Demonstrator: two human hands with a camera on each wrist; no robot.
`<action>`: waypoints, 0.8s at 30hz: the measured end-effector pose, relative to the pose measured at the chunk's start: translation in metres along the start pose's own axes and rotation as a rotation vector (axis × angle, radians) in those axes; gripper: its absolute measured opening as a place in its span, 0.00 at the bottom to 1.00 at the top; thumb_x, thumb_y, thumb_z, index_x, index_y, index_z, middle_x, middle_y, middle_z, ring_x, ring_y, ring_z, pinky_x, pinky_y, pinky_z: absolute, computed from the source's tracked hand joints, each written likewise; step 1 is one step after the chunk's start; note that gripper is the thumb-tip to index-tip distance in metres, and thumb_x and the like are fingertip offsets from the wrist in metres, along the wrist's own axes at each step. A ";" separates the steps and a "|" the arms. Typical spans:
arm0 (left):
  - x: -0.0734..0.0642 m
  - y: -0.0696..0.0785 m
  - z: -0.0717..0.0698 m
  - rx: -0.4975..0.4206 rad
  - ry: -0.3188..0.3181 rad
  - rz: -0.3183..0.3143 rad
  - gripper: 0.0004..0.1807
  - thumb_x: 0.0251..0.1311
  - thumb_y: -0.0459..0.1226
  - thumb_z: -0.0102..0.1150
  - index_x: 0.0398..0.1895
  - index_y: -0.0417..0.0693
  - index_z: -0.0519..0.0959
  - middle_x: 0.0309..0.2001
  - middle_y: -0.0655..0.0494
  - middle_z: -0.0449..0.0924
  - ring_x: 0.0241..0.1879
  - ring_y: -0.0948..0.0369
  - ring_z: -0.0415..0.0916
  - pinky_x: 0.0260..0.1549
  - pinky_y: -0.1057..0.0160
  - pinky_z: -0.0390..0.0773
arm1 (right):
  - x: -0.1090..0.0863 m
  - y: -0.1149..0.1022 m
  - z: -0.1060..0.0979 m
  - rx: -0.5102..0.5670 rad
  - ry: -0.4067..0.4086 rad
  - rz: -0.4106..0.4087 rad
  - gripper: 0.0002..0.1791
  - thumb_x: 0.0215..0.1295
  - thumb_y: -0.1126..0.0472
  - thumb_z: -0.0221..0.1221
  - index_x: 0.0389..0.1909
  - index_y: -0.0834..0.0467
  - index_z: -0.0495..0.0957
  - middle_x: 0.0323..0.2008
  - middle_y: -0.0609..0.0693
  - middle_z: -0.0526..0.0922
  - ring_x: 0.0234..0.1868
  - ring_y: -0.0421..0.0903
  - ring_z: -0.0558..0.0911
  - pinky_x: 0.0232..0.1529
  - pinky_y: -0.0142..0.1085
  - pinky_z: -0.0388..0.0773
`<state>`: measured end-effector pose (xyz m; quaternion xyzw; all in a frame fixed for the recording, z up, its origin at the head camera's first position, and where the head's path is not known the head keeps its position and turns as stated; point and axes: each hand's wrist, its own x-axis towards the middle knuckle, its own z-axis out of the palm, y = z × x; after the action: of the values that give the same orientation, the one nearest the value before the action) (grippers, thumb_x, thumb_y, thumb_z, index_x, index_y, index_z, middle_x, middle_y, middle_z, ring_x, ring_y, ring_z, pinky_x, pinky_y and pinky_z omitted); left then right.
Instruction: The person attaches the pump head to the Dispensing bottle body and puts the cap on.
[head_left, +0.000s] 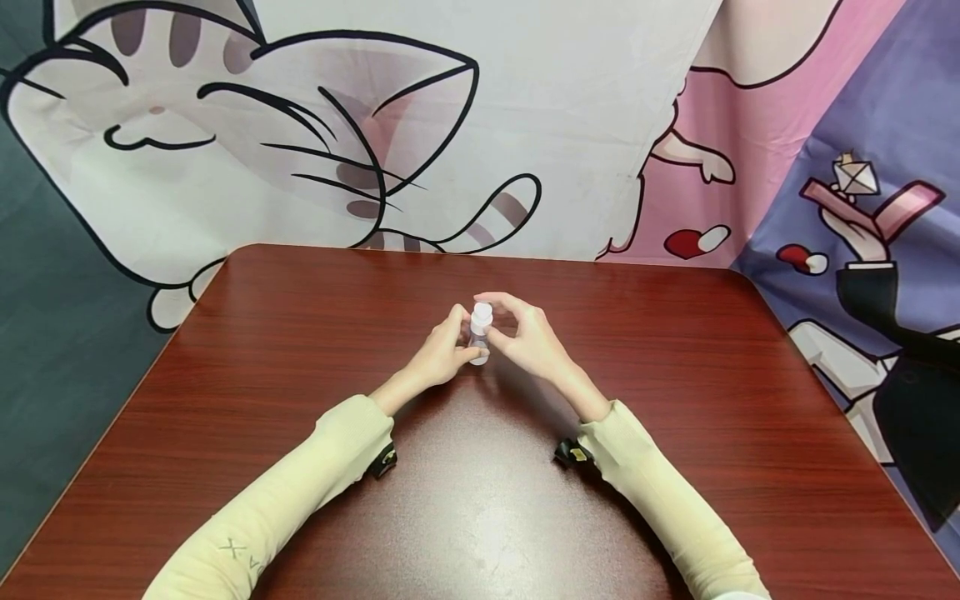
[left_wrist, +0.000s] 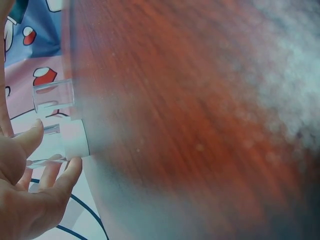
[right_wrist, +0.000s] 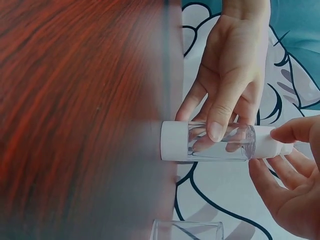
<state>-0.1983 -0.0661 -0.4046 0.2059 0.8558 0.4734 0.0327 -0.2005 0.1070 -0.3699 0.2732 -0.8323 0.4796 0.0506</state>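
Note:
A small clear pump bottle (head_left: 480,337) with a white base and a white pump top (right_wrist: 267,141) is upright at the table's far middle. My left hand (head_left: 441,352) grips its clear body from the left, thumb on the near side. From the right, my right hand (head_left: 531,340) pinches the white top, thumb on one side and fingers on the other. A clear cap (left_wrist: 54,97) stands on the table close by, seen in both wrist views. Whether the bottle's base touches the table is hard to tell.
A dark red wooden table (head_left: 337,325) lies under both arms, glossy near its front. Behind it hangs a cloth (head_left: 585,125) printed with cartoon figures. A dark green surface (head_left: 67,375) lies beyond the left edge.

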 end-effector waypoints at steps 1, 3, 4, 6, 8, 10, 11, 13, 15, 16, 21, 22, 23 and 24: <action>0.000 0.000 0.000 -0.002 -0.001 0.000 0.21 0.58 0.32 0.64 0.45 0.40 0.61 0.41 0.41 0.79 0.41 0.53 0.80 0.40 0.60 0.81 | 0.000 0.000 0.000 0.003 0.003 0.002 0.21 0.59 0.71 0.59 0.56 0.60 0.75 0.48 0.56 0.84 0.48 0.49 0.84 0.52 0.39 0.80; -0.001 0.000 -0.001 0.001 -0.001 0.003 0.21 0.58 0.32 0.64 0.45 0.40 0.61 0.41 0.41 0.79 0.41 0.53 0.80 0.40 0.60 0.81 | 0.000 0.000 0.000 0.013 0.012 0.006 0.21 0.59 0.71 0.60 0.55 0.60 0.76 0.47 0.57 0.84 0.45 0.50 0.84 0.50 0.40 0.81; -0.001 0.000 -0.001 0.001 -0.001 0.005 0.21 0.58 0.32 0.64 0.45 0.40 0.61 0.41 0.41 0.79 0.41 0.53 0.80 0.40 0.60 0.81 | 0.000 0.000 0.001 0.018 0.017 0.008 0.21 0.59 0.71 0.61 0.54 0.59 0.76 0.46 0.57 0.84 0.44 0.50 0.85 0.50 0.41 0.81; -0.001 -0.001 -0.001 0.012 0.002 0.008 0.21 0.58 0.32 0.65 0.45 0.40 0.61 0.41 0.42 0.79 0.41 0.52 0.80 0.40 0.60 0.81 | 0.001 0.001 0.001 0.026 0.025 0.010 0.20 0.58 0.70 0.62 0.53 0.59 0.76 0.45 0.58 0.84 0.42 0.51 0.85 0.48 0.43 0.82; 0.000 -0.001 -0.001 0.016 0.004 0.012 0.21 0.58 0.32 0.65 0.45 0.41 0.61 0.41 0.42 0.79 0.41 0.52 0.80 0.40 0.59 0.81 | 0.001 0.002 0.002 0.026 0.032 0.010 0.20 0.58 0.70 0.63 0.53 0.59 0.77 0.45 0.58 0.84 0.41 0.52 0.85 0.48 0.44 0.82; 0.000 -0.002 0.000 0.014 0.003 0.017 0.21 0.58 0.32 0.65 0.45 0.41 0.61 0.41 0.41 0.79 0.41 0.52 0.80 0.41 0.59 0.81 | 0.001 0.002 0.002 0.022 0.037 0.013 0.20 0.58 0.70 0.63 0.53 0.59 0.77 0.44 0.58 0.84 0.40 0.51 0.84 0.47 0.44 0.82; 0.000 -0.002 0.000 0.015 0.003 0.019 0.21 0.57 0.32 0.65 0.45 0.41 0.61 0.41 0.41 0.80 0.41 0.52 0.80 0.41 0.59 0.82 | 0.001 0.002 0.002 0.016 0.039 0.015 0.21 0.57 0.70 0.63 0.53 0.58 0.76 0.44 0.57 0.84 0.40 0.51 0.84 0.47 0.43 0.82; 0.000 -0.002 0.000 0.008 0.001 0.022 0.21 0.58 0.32 0.64 0.45 0.41 0.61 0.40 0.41 0.79 0.41 0.52 0.80 0.41 0.59 0.82 | 0.001 0.002 0.002 0.004 0.041 0.017 0.21 0.57 0.70 0.64 0.53 0.59 0.76 0.45 0.57 0.84 0.40 0.50 0.84 0.47 0.42 0.82; 0.000 -0.002 -0.001 0.008 0.001 0.021 0.21 0.57 0.32 0.65 0.45 0.41 0.61 0.40 0.41 0.79 0.41 0.52 0.80 0.40 0.59 0.82 | 0.001 0.002 0.002 0.002 0.039 0.019 0.22 0.57 0.70 0.64 0.54 0.59 0.76 0.46 0.56 0.84 0.42 0.49 0.84 0.48 0.41 0.82; 0.000 -0.001 -0.001 0.010 0.003 0.018 0.21 0.57 0.32 0.65 0.45 0.41 0.61 0.40 0.42 0.79 0.41 0.52 0.80 0.40 0.60 0.81 | 0.002 0.003 0.002 0.005 0.037 0.017 0.22 0.57 0.69 0.64 0.54 0.59 0.75 0.47 0.56 0.84 0.43 0.49 0.84 0.49 0.40 0.81; 0.000 0.000 -0.001 0.028 0.012 0.017 0.22 0.57 0.32 0.65 0.45 0.41 0.62 0.40 0.42 0.80 0.41 0.52 0.80 0.40 0.59 0.80 | 0.003 0.004 0.001 0.041 0.009 0.005 0.22 0.58 0.68 0.63 0.55 0.57 0.75 0.51 0.58 0.82 0.49 0.50 0.83 0.54 0.41 0.79; 0.000 0.000 -0.001 0.029 0.013 0.019 0.22 0.57 0.32 0.65 0.45 0.41 0.61 0.40 0.42 0.80 0.41 0.51 0.80 0.40 0.59 0.80 | 0.003 0.004 0.001 0.041 0.004 0.003 0.22 0.59 0.68 0.62 0.55 0.57 0.75 0.51 0.58 0.83 0.50 0.49 0.83 0.54 0.41 0.79; -0.001 0.000 -0.001 0.031 0.014 0.022 0.22 0.57 0.32 0.65 0.44 0.41 0.61 0.40 0.41 0.80 0.41 0.51 0.80 0.40 0.59 0.80 | 0.004 0.004 0.001 0.042 -0.001 0.001 0.22 0.59 0.68 0.62 0.55 0.57 0.76 0.51 0.58 0.83 0.50 0.49 0.83 0.55 0.41 0.79; -0.001 0.000 -0.001 0.033 0.015 0.026 0.22 0.57 0.32 0.65 0.44 0.41 0.61 0.40 0.41 0.79 0.41 0.51 0.79 0.40 0.59 0.80 | 0.004 0.004 0.001 0.039 -0.005 0.002 0.22 0.59 0.68 0.62 0.55 0.57 0.76 0.51 0.57 0.83 0.50 0.49 0.83 0.55 0.41 0.79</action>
<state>-0.1980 -0.0671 -0.4045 0.2138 0.8609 0.4613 0.0170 -0.2056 0.1065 -0.3722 0.2745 -0.8231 0.4953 0.0427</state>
